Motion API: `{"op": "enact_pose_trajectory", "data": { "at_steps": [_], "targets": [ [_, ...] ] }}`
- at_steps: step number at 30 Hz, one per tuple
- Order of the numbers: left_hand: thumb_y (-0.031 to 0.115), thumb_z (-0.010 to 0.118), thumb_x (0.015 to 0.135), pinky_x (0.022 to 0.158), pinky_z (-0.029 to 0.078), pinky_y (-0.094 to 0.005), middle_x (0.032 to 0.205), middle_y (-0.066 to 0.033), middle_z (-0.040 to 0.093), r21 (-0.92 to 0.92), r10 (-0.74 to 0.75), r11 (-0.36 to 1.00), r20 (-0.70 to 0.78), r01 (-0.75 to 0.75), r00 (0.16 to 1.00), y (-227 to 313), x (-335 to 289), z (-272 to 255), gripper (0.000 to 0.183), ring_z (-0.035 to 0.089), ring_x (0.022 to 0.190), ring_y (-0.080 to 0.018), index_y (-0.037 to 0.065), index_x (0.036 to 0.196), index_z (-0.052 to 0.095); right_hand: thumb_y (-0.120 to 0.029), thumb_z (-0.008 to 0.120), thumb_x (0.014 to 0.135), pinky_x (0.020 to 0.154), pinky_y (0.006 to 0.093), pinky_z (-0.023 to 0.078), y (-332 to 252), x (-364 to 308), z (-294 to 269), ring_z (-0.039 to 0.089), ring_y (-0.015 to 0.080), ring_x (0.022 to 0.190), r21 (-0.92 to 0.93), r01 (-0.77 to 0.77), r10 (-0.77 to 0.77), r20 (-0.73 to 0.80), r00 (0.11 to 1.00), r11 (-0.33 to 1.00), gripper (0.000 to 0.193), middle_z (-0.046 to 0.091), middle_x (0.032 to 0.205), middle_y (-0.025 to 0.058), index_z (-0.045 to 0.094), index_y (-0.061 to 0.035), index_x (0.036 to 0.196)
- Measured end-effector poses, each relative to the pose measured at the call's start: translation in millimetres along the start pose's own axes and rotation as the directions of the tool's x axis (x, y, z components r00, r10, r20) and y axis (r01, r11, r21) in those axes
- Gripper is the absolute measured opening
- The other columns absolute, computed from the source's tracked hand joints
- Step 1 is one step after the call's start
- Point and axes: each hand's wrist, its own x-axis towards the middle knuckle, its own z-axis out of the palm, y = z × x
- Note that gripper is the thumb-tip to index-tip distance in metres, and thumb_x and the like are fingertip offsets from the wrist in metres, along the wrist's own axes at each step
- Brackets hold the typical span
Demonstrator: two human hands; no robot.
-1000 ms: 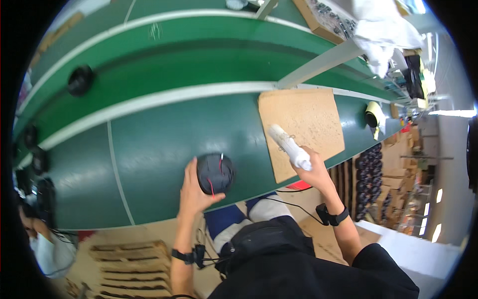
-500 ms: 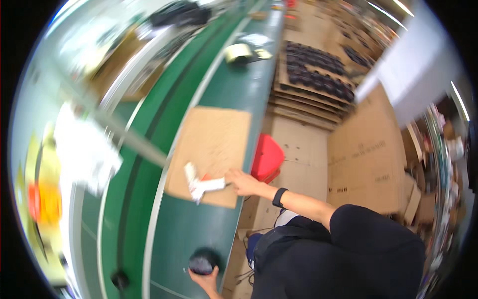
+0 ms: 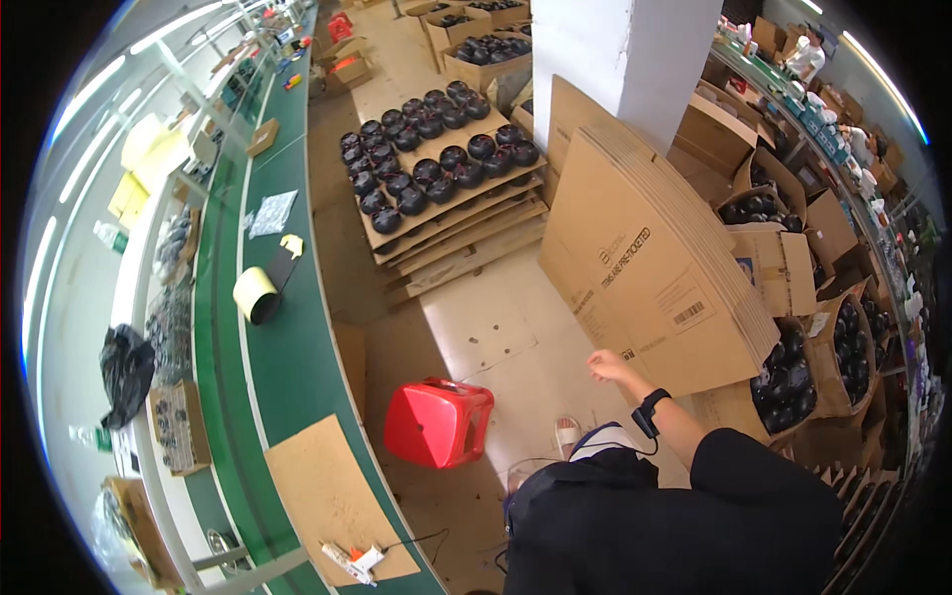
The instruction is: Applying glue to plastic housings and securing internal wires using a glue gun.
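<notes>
Hanging right hand (image 3: 608, 367): near the big cardboard stack (image 3: 650, 268); fingers bent, but I can't tell if they clench anything.
Left hand: out of sight, so I can't tell its grip.
Cardboard stack: standing tilted near the white pillar (image 3: 583, 55).
Glue gun (image 3: 349, 562): lying on a brown board (image 3: 322, 476) on the green table (image 3: 283, 367).
Red stool (image 3: 429, 421): beside the table.
Black balls (image 3: 427, 171): in rows past the stool.

Brown cardboard sheets (image 3: 635, 278), red stool (image 3: 428, 424), green bench (image 3: 290, 362)
</notes>
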Motion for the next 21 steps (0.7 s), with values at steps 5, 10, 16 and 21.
{"op": "enact_pose_trajectory", "data": {
  "at_steps": [5,10,16,21],
  "targets": [
    [0.028,0.096,0.056,0.102,0.046,-0.0465,0.134,-0.0279,0.051,0.032,0.055,0.998,0.188,-0.062,0.981,122,43,75,0.109,0.057,0.116,-0.0364,-0.012,0.136,0.033,-0.018,0.051,0.096,0.051,0.0295,0.052,22,25,-61,0.065,0.0171,0.063,0.427,-0.263,0.310,-0.042,0.950,0.865,0.019,0.069,0.085,0.0100,0.059,-0.0052,0.107],
    [0.017,0.094,0.052,0.101,0.044,-0.0376,0.132,-0.0181,0.043,-0.182,0.247,0.966,0.460,-0.182,0.853,100,189,176,0.122,0.053,0.115,-0.0263,-0.002,0.144,0.016,-0.008,0.057,0.085,0.055,0.0309,0.052,-14,95,-43,0.066,0.0183,0.066,-0.185,-0.207,0.252,0.268,0.930,0.961,0.031,0.070,0.082,0.0105,0.062,-0.0060,0.115],
    [0.039,0.098,0.038,0.108,0.039,-0.0507,0.141,-0.0298,0.032,0.202,0.169,0.910,0.616,-0.362,0.769,306,384,302,0.140,0.039,0.130,-0.0428,0.003,0.146,0.018,-0.005,0.059,0.082,0.068,0.0319,0.053,-95,149,-101,0.067,0.0186,0.075,-0.304,-0.067,0.173,0.334,0.927,0.950,0.033,0.070,0.084,0.0108,0.063,-0.0025,0.115],
    [0.034,0.094,0.044,0.110,0.038,-0.0463,0.140,-0.0281,0.036,0.007,0.454,0.839,0.542,-0.544,0.708,536,517,430,0.132,0.041,0.130,-0.0405,-0.001,0.147,0.018,-0.001,0.061,0.083,0.074,0.0321,0.054,-165,203,-180,0.066,0.0177,0.083,0.105,-0.094,0.092,0.028,0.995,0.990,0.031,0.069,0.093,0.0100,0.064,-0.0013,0.113]
  ]
}}
